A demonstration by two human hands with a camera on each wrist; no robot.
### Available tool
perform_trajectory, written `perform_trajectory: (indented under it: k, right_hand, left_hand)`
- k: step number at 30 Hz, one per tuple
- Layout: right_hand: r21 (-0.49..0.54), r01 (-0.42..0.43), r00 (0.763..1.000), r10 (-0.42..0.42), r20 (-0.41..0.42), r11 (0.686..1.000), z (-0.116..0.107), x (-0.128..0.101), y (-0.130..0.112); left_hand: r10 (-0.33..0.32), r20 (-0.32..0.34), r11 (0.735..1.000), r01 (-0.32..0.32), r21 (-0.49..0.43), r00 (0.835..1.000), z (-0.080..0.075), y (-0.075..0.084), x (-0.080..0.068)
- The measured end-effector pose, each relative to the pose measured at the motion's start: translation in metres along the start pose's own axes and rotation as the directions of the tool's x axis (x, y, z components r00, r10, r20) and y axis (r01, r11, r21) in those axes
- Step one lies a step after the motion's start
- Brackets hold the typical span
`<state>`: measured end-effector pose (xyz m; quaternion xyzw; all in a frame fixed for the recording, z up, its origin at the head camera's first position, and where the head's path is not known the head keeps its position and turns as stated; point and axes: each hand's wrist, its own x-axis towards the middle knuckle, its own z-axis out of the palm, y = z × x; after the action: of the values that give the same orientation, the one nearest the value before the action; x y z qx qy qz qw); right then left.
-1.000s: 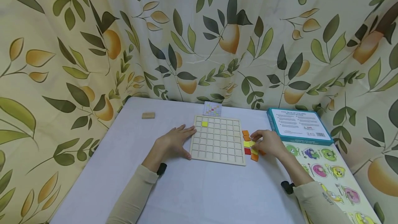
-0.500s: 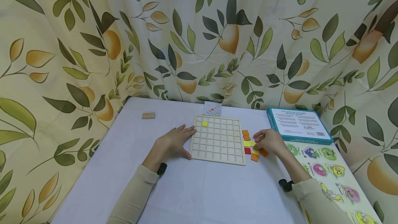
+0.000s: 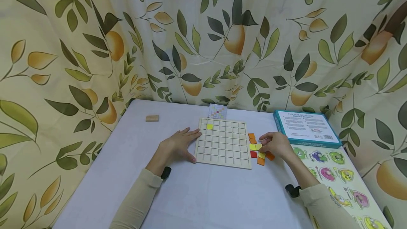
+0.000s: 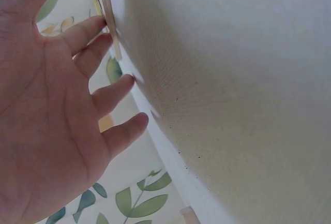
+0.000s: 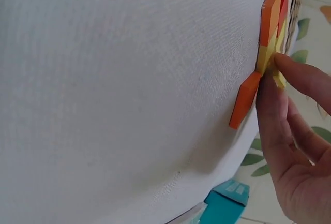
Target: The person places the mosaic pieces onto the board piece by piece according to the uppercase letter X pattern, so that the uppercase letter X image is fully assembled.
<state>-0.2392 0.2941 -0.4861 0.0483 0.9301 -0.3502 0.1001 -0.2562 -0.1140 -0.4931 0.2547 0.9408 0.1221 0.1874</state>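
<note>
A wooden grid board lies mid-table with one yellow tile set near its far left corner. My left hand lies flat on the table, fingers straight, fingertips at the board's left edge. Right of the board sit loose tiles: orange ones, a red one and yellow ones. My right hand rests over them, thumb and forefinger pinching a yellow tile. In the right wrist view my fingers press that yellow tile beside an orange tile.
A teal box lies at the back right, with a fruit picture puzzle in front of it. A small pattern card stands behind the board. A wooden block sits far left. Leaf-print curtains enclose the table.
My right hand has shifted slightly to the right over the loose tiles, uncovering an orange tile at its lower edge. The left hand and board have stayed put.
</note>
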Motion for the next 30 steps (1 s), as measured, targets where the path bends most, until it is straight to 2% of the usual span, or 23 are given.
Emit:
perform_trajectory:
  k: [12, 18, 22, 30]
  right_hand:
    - [-0.026, 0.08, 0.997, -0.08, -0.011, 0.996, -0.008, -0.003, 0.001]
    - [-0.059, 0.161, 0.979, -0.167, -0.118, 0.985, -0.009, 0.0, 0.002]
    - [-0.025, 0.23, 0.959, -0.231, -0.162, 0.973, -0.005, 0.005, -0.002]
    - [0.017, 0.252, 0.946, -0.243, -0.213, 0.967, 0.007, 0.013, -0.018]
  left_hand:
    - [0.018, 0.001, 1.0, -0.018, -0.004, 1.0, -0.003, 0.001, -0.004]
    - [0.024, 0.003, 1.0, -0.024, 0.009, 1.0, -0.003, 0.001, -0.004]
    - [0.018, 0.006, 1.0, -0.018, 0.015, 1.0, -0.004, 0.001, -0.004]
    - [0.013, 0.008, 1.0, -0.013, 0.012, 1.0, -0.001, 0.0, -0.002]
